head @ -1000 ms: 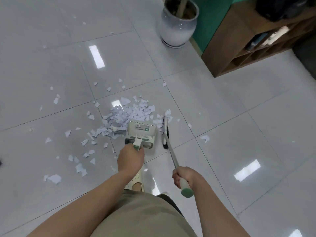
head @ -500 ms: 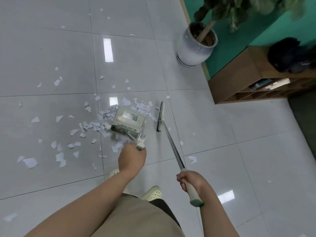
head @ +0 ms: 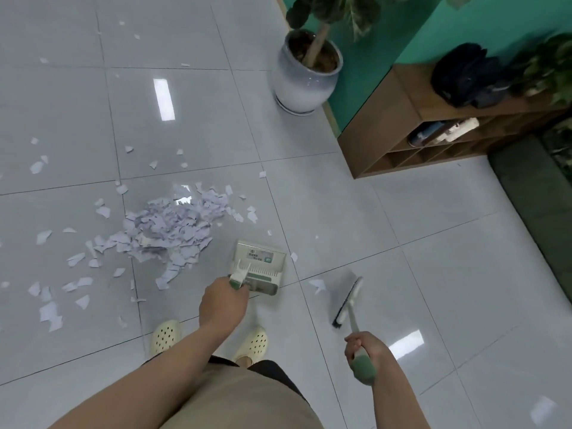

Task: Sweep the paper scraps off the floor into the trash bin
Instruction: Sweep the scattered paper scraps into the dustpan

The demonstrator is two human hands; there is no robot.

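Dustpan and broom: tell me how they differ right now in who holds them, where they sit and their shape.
The dustpan is gripped by the left hand; the broom by the right hand. The dustpan sits just right of the paper scrap pile; the broom is farther right, away from it. The dustpan is a boxy pan; the broom has a narrow dark-bristled head. Both have pale bodies with green grips.

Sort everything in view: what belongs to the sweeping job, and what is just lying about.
Job:
- paper scraps piled on the floor
- dustpan, held by left hand
- broom, held by right hand

Lying about:
- potted plant
- wooden shelf
- black bag
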